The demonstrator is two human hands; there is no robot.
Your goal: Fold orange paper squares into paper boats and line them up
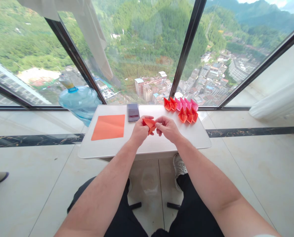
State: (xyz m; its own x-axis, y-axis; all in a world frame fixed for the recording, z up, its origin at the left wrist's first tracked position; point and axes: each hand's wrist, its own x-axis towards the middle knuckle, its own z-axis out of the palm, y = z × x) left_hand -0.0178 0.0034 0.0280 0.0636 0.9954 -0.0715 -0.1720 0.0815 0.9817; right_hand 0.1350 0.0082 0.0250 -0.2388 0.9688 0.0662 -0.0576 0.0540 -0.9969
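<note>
Both my hands meet over the middle of a small white table (112, 149). My left hand (140, 130) and my right hand (168, 128) are closed on a partly folded orange paper piece (149, 124), pinching it from each side just above the tabletop. A flat orange paper sheet (108, 127) lies to the left of my hands. A dark phone (133, 112) lies just beyond my left hand. Several finished folded paper pieces, orange and pink (183, 109), are lined up at the table's far right.
A large blue water bottle (79, 102) lies on the floor left of the table, against the floor-to-ceiling window. A pale curtain (280, 98) hangs at the right. My legs and a white shoe (179, 166) are under the table on the tiled floor.
</note>
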